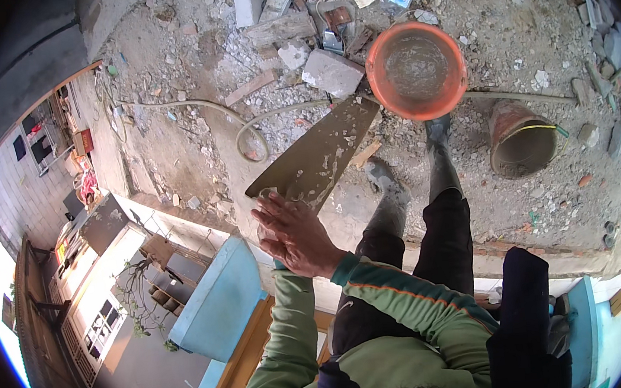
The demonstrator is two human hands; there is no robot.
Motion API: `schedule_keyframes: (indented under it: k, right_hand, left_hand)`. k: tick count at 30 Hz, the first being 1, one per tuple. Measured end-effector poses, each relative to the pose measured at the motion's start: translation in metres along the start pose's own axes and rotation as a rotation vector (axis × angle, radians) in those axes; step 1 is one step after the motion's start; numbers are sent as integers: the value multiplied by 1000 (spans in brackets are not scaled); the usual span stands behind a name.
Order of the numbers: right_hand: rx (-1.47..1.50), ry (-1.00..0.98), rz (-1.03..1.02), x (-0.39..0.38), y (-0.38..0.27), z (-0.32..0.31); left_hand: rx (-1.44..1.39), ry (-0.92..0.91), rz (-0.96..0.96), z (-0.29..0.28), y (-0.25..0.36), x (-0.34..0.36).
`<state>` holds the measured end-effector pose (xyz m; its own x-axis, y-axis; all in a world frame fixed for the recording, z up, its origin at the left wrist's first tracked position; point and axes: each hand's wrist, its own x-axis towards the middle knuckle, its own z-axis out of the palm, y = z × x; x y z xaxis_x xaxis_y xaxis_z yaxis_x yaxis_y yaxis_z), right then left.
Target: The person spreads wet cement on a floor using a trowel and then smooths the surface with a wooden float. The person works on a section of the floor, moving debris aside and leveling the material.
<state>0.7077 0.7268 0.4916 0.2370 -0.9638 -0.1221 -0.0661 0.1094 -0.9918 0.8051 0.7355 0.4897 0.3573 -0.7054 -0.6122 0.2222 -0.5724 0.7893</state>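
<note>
Fingers (273,214) of my right hand (301,240) are stretched out and slightly apart, gripping nothing that shows; they lie across my left hand (263,232), which is mostly hidden beneath them, so I cannot tell whether its fingers are curled or straight. Both hands meet at the near end of a long, flat, grey-brown panel (325,148) smeared with paler mortar, broad near me and narrowing toward the far right (whether I am pressing on it, I cannot tell). Near its far end is a pale grey rectangular concrete block (332,72), and just right of that a round orange plastic basin (418,71) with grey residue inside. Farther right, a mortar-crusted reddish bucket (522,140) with a thin yellow handle (534,127) leans over on the rubble-strewn grey floor (551,208). My grey, dusty boots (392,182) stand between panel and bucket. Off to the far left, a pale, flexible hose (208,105) curls over the rubble; nearer on the left is a light-blue, box-shaped ledge (216,304).
</note>
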Motion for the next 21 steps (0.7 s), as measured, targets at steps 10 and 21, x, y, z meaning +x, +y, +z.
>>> schedule_keyframes:
  k: [10, 21]
  right_hand:
    - [-183, -148, -129, 40, 28, 19]
    - [-554, -38, 349, 60, 161, 60]
  left_hand:
    - [79, 51, 106, -59, 140, -100]
    - [84, 194, 215, -122, 152, -184]
